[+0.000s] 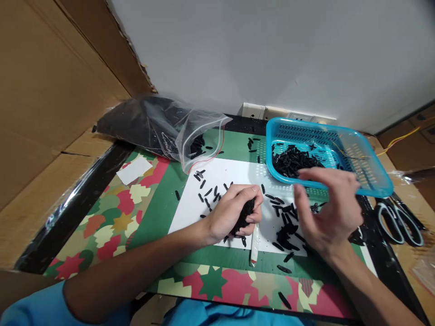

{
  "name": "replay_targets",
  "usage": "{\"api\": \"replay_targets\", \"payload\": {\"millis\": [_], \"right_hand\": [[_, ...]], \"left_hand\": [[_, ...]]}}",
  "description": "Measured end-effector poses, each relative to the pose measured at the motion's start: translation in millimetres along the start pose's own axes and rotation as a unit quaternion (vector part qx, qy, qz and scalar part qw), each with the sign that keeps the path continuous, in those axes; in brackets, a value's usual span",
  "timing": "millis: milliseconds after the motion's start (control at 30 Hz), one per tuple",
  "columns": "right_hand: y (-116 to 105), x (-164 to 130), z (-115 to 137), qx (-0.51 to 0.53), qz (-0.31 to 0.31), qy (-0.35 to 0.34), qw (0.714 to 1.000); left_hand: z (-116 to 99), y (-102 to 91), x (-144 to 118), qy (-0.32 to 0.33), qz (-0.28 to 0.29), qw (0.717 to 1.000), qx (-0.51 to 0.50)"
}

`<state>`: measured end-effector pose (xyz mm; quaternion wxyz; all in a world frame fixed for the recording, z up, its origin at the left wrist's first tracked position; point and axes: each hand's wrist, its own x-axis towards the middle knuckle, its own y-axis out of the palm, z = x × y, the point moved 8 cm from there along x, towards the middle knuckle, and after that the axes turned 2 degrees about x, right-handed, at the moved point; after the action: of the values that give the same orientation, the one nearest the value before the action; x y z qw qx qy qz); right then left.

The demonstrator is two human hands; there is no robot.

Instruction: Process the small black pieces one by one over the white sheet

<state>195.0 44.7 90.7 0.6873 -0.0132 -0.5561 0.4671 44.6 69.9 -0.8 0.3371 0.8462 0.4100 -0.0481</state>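
My left hand (234, 210) is closed around a bunch of small black elongated pieces (247, 213), just above a white sheet of paper (183, 222). Below its fingers, a slim white stick (254, 246) with a red mark at its end lies on the sheet. To the right, my right hand (335, 213) hangs in front of the blue basket, thumb and fingers apart, with nothing visible between them. Loose black pieces (287, 235) are scattered and heaped on the paper between the hands. More black pieces (295, 160) lie in the blue plastic basket (374, 176).
A clear zip bag (149, 122) full of black pieces lies open at the back left. Scissors (397, 222) rest at the right edge. A small white paper (134, 170) sits on the patterned mat (118, 222). Cardboard (50, 90) walls the left; sockets (253, 111) line the back wall.
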Motion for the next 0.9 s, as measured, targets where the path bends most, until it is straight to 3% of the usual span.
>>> {"api": "replay_targets", "payload": {"millis": [100,200,500,733,900], "right_hand": [[22.2,-14.3,29.4,0.096,0.100,-0.109,0.984],[34.4,-24.9,40.1,0.136,0.147,-0.136,0.970],[32.2,-21.5,34.4,0.146,0.143,-0.112,0.972],[31.6,-24.0,41.1,0.112,0.143,-0.157,0.971],[32.0,-19.0,33.2,0.162,0.135,-0.089,0.973]], "left_hand": [[4.9,-2.5,1.2,-0.012,-0.023,1.000,0.000],[9.9,-2.9,2.1,-0.025,-0.030,0.999,0.008],[9.8,-2.7,2.7,-0.024,-0.023,0.999,0.021],[9.6,-2.6,3.2,-0.026,-0.027,0.999,0.014],[7.3,-2.1,2.8,-0.022,-0.024,0.999,0.018]]}}
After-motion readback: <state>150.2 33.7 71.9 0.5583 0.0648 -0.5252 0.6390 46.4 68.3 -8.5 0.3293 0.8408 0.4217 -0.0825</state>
